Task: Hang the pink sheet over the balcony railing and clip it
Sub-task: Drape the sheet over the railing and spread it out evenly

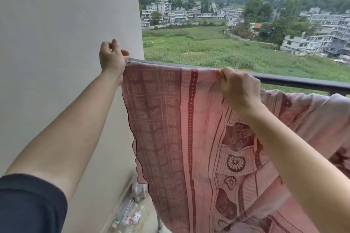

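The pink sheet (170, 119), patterned with dark red checks, stripes and flower shapes, hangs down from the dark balcony railing (303, 83). My left hand (111, 58) holds its top left corner at the railing's end beside the wall, fingers curled at the edge. My right hand (238, 89) pinches the sheet's top edge further right on the railing. To the right of that hand the sheet sags in loose folds below the rail. No clip shows.
A cream wall (66, 62) closes the left side, right up to the railing's end. Several plastic bottles (128, 215) and a white object lie on the floor at the wall's foot. Beyond the railing are green fields and houses far below.
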{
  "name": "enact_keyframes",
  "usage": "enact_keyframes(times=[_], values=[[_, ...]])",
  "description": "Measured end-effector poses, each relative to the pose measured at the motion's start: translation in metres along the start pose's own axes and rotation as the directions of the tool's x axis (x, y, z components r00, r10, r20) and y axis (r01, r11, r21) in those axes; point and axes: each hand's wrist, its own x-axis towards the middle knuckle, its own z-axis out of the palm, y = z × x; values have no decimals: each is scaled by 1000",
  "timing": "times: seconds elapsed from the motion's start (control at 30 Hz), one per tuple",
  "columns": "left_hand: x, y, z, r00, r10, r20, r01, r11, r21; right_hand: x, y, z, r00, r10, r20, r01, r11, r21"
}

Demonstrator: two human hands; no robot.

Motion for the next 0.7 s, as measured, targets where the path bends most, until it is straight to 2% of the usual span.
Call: enact_keyframes(times=[0.07, 0.13, 0.23, 0.3, 0.4, 0.6, 0.7], values=[[-3, 12, 13, 998, 62, 20, -63, 997, 36, 4, 22, -10, 994, 110, -17, -110, 994, -8], [-9, 10, 25, 993, 57, 104, -68, 992, 106, 8, 40, -18, 979, 201, -20, -201, 980, -7], [-26, -9, 40, 969, -11, 248, -86, 923, 376, 11, 57, -25, 970, 242, 33, -241, 970, -34], [-45, -20, 44, 980, 55, 193, -141, 872, 469, 10, 61, -27, 970, 236, 60, -234, 972, -30], [-80, -25, 48, 973, 230, -16, -200, 874, 443, 10, 61, -29, 974, 216, 62, -215, 976, -20], [-116, -50, 51, 971, 226, 80, -238, 859, 453, 8, 61, -30, 982, 178, 65, -178, 984, -7], [-130, -55, 53, 982, 136, 133, -179, 898, 402, 3, 56, -29, 988, 132, 83, -135, 990, 33]])
